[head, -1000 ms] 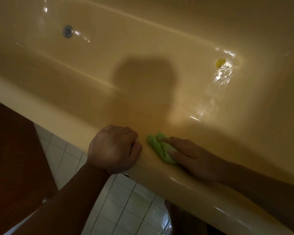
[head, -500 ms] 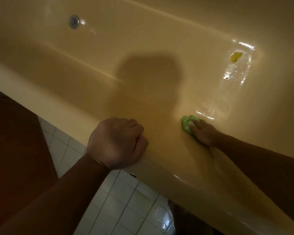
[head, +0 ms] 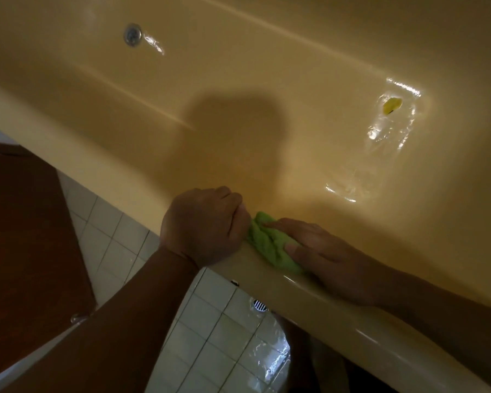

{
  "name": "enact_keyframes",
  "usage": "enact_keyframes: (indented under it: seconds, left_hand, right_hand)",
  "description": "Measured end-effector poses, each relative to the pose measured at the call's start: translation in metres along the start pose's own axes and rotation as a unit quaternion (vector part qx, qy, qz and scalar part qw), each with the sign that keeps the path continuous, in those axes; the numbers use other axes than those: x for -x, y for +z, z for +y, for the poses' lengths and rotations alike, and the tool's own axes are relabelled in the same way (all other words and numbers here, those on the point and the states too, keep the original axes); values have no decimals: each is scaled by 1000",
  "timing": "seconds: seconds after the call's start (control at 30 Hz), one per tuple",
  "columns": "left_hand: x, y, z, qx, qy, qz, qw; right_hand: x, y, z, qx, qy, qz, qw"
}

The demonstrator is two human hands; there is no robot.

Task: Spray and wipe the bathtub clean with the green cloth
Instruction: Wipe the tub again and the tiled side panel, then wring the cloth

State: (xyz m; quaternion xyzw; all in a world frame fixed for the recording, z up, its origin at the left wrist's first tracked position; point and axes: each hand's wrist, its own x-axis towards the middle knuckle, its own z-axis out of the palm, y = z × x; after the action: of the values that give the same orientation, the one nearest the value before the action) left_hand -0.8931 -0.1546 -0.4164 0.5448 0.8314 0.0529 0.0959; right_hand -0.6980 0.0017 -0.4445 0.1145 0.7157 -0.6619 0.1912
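Observation:
A cream-yellow bathtub [head: 295, 80] fills the upper part of the head view, with wet glints on its bottom at the right. The green cloth [head: 267, 245] lies bunched on the near rim [head: 352, 330]. My right hand [head: 323, 251] presses it flat against the rim with straight fingers. My left hand [head: 204, 225] grips the same rim just left of the cloth, its fingers curled over the edge and touching the cloth. No spray bottle is in view.
A metal drain [head: 132, 35] sits in the tub at the upper left. A small yellow scrap [head: 392, 104] lies in the wet patch at the right. Below the rim are white floor tiles [head: 210, 336], a floor drain [head: 260, 305] and a brown wooden surface [head: 26, 222].
My right hand slid the cloth down the tub's inner wall, then drew it back up onto the rim beside my left hand. My left hand kept its grip on the rim.

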Motion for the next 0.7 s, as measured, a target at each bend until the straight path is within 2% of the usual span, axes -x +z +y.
enact_keyframes:
  seconds: [0.13,0.27,0.37,0.43,0.5,0.7]
  left_hand:
    - [-1,1,-4,3,2,-1,1000]
    - [0,3,-11,3,15,-15,1000]
    - [2,3,-16,-3,45,-38,998]
    - [3,1,-19,-6,72,-57,996]
    - [3,-3,-20,5,86,-77,993]
    - [5,-6,-27,11,92,-113,989]
  right_hand:
    - [-37,-2,79,-38,84,19,996]
    - [-72,-12,183,60,231,51,970]
    - [-94,-11,195,109,321,46,940]
    - [-95,-9,173,87,309,40,946]
    - [-84,-7,143,32,263,40,963]
    - [-40,-1,21,-35,61,-16,997]
